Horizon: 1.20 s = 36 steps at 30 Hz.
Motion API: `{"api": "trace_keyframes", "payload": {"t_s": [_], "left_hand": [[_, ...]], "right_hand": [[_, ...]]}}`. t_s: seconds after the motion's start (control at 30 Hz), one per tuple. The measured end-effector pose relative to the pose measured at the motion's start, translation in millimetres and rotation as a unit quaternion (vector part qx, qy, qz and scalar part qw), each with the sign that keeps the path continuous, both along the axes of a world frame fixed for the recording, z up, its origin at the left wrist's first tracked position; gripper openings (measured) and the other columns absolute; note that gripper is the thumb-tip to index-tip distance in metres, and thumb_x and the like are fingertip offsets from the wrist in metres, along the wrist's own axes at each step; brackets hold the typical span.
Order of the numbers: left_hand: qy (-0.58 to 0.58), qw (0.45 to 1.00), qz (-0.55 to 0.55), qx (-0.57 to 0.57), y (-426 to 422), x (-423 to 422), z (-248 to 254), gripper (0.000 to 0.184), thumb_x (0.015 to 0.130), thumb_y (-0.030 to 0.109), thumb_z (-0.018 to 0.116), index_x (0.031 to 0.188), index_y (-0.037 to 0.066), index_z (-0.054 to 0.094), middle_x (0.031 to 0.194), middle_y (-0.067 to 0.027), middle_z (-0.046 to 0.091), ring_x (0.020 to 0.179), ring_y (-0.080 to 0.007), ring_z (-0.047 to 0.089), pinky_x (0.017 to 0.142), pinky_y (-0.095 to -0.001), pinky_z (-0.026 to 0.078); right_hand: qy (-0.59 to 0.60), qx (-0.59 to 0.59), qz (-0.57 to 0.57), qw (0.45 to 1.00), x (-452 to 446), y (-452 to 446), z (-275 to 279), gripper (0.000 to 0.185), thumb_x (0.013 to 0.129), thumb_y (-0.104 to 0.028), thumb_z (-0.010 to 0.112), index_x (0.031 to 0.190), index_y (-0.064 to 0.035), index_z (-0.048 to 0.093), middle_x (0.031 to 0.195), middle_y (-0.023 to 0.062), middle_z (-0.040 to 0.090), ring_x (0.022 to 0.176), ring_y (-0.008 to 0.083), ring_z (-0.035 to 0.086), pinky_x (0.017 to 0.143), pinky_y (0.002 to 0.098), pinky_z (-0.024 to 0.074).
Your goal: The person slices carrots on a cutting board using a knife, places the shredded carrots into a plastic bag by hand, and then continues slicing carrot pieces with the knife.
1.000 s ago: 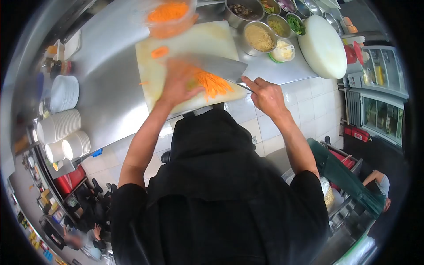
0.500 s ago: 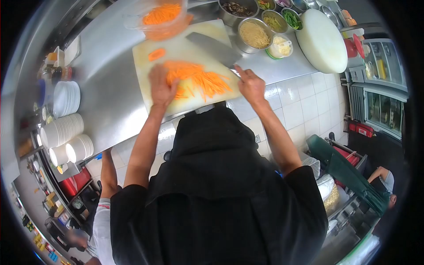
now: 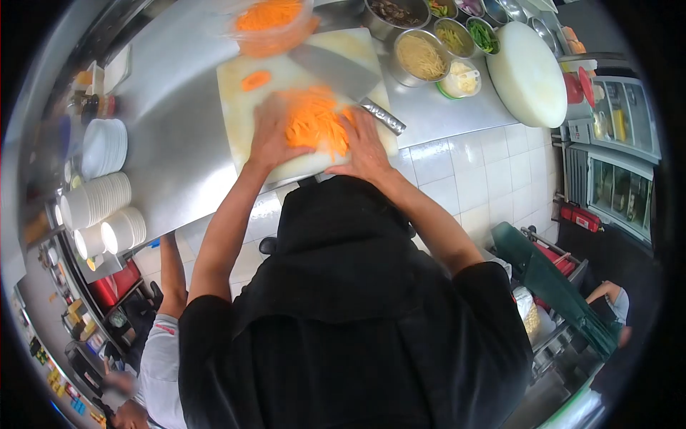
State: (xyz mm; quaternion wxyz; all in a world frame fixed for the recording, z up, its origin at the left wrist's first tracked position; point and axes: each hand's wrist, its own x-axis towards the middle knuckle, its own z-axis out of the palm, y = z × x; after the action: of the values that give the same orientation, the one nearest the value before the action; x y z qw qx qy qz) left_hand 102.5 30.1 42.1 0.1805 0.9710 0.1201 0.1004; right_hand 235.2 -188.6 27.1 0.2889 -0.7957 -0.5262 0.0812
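Note:
A pile of carrot strips (image 3: 317, 123) lies on the white cutting board (image 3: 239, 96). My left hand (image 3: 273, 137) cups its left side, fingers somewhat blurred. On the opposite side my right hand (image 3: 366, 146) presses in with curved fingers, so the pile is held between both palms. Just beyond the hands, the cleaver (image 3: 339, 70) rests flat on the board, its metal handle jutting past the right edge. One small carrot piece (image 3: 255, 80) sits at the board's upper left. A clear plastic tub (image 3: 280, 44) containing more carrot strips stands behind the board.
Metal bowls of noodle-like strips (image 3: 420, 57) and cut greens (image 3: 484, 36) stand at the right, near a thick round white block (image 3: 527, 75). Stacked white bowls (image 3: 96, 204) and plates (image 3: 105, 149) line the counter's left end. Another person (image 3: 161, 350) stands at my left.
My right hand has let go of the cleaver, leaving it on the board, and moved left to the carrot strips. Both hands have drawn the spread strips into a tighter heap.

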Motion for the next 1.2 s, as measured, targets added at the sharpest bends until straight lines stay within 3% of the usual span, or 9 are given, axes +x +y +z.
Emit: {"api": "trace_keyframes", "payload": {"t_s": [0.23, 0.43, 0.63, 0.7, 0.8, 0.93, 1.03, 1.13, 1.2], "left_hand": [[-0.172, 0.975, 0.000, -0.138, -14.4, 51.6, -34.5, 0.055, 0.087, 0.035, 0.062, 0.126, -0.003, 0.052, 0.127, -0.0226, 0.052, 0.122, -0.0410, 0.045, 0.107, -0.0465, 0.034], [-0.172, 0.959, 0.059, -0.219, -18.8, 43.6, -38.6, 0.033, 0.100, 0.025, 0.044, 0.111, -0.003, 0.057, 0.112, -0.0204, 0.057, 0.109, -0.0377, 0.050, 0.097, -0.0432, 0.040], [-0.245, 0.924, 0.181, -0.230, -33.8, 55.5, -43.4, 0.031, 0.101, 0.027, 0.043, 0.105, 0.001, 0.059, 0.099, -0.0186, 0.061, 0.092, -0.0343, 0.056, 0.084, -0.0405, 0.045], [-0.285, 0.815, 0.299, -0.406, -34.8, 67.8, -43.6, 0.032, 0.101, 0.028, 0.045, 0.102, 0.000, 0.059, 0.098, -0.0148, 0.063, 0.089, -0.0251, 0.058, 0.081, -0.0361, 0.045], [-0.307, 0.742, 0.303, -0.514, -34.0, 76.9, 8.6, 0.033, 0.102, 0.028, 0.045, 0.107, 0.000, 0.062, 0.097, -0.0040, 0.062, 0.085, -0.0112, 0.054, 0.075, -0.0278, 0.046], [-0.338, 0.784, 0.260, -0.452, 2.5, 99.1, 88.7, 0.030, 0.100, 0.025, 0.045, 0.105, 0.000, 0.062, 0.095, -0.0038, 0.061, 0.081, -0.0109, 0.054, 0.069, -0.0277, 0.045], [-0.287, 0.793, 0.254, -0.473, 64.0, 133.7, 149.5, 0.030, 0.099, 0.026, 0.046, 0.102, 0.000, 0.061, 0.093, -0.0077, 0.062, 0.079, -0.0144, 0.056, 0.066, -0.0312, 0.046], [-0.196, 0.866, 0.172, -0.427, 215.2, 190.4, 49.1, 0.033, 0.099, 0.027, 0.045, 0.107, -0.002, 0.056, 0.097, -0.0127, 0.063, 0.086, -0.0227, 0.061, 0.076, -0.0371, 0.052], [-0.036, 0.544, 0.265, -0.795, 247.5, 208.6, 41.5, 0.047, 0.099, 0.031, 0.045, 0.130, -0.004, 0.041, 0.126, -0.0215, 0.053, 0.112, -0.0301, 0.056, 0.092, -0.0494, 0.049]], "right_hand": [[0.047, 0.046, 0.000, 0.998, 6.5, 69.9, -7.7, 0.119, 0.049, -0.047, 0.088, 0.141, 0.0049, 0.033, 0.144, 0.0315, 0.026, 0.135, 0.0474, 0.026, 0.114, 0.0507, 0.0254], [-0.008, 0.166, -0.041, 0.985, 2.9, 106.8, -29.6, 0.042, 0.080, -0.019, 0.063, 0.115, 0.0016, 0.054, 0.115, 0.0213, 0.052, 0.110, 0.0422, 0.050, 0.099, 0.0520, 0.0385], [0.068, 0.132, -0.083, 0.985, 2.0, 123.4, -17.3, 0.023, 0.087, -0.017, 0.057, 0.107, -0.0074, 0.059, 0.102, 0.0151, 0.057, 0.090, 0.0370, 0.061, 0.074, 0.0456, 0.0508], [0.070, 0.161, -0.081, 0.981, 7.6, 127.9, -3.7, 0.022, 0.086, -0.017, 0.059, 0.106, -0.0084, 0.060, 0.101, 0.0148, 0.057, 0.087, 0.0367, 0.061, 0.071, 0.0446, 0.0513], [0.073, 0.200, -0.080, 0.974, 12.1, 131.1, 45.0, 0.022, 0.083, -0.015, 0.062, 0.104, -0.0084, 0.061, 0.098, 0.0150, 0.058, 0.086, 0.0367, 0.062, 0.070, 0.0440, 0.0516], [0.049, 0.252, -0.080, 0.963, 34.6, 156.0, 140.7, 0.025, 0.079, -0.012, 0.065, 0.103, -0.0051, 0.061, 0.099, 0.0170, 0.059, 0.090, 0.0380, 0.062, 0.071, 0.0449, 0.0513], [0.019, 0.158, -0.069, 0.985, 74.8, 215.3, 177.9, 0.031, 0.073, -0.016, 0.069, 0.101, -0.0034, 0.064, 0.103, 0.0194, 0.064, 0.089, 0.0392, 0.065, 0.073, 0.0453, 0.0523], [0.038, -0.169, -0.056, 0.983, 129.8, 317.8, 153.3, 0.040, 0.071, -0.027, 0.073, 0.102, -0.0024, 0.070, 0.106, 0.0195, 0.069, 0.095, 0.0334, 0.068, 0.082, 0.0425, 0.0534], [0.162, -0.188, -0.045, 0.968, 142.6, 313.7, 153.2, 0.042, 0.072, -0.029, 0.073, 0.103, -0.0016, 0.070, 0.108, 0.0192, 0.068, 0.097, 0.0313, 0.068, 0.083, 0.0415, 0.0532]]}}
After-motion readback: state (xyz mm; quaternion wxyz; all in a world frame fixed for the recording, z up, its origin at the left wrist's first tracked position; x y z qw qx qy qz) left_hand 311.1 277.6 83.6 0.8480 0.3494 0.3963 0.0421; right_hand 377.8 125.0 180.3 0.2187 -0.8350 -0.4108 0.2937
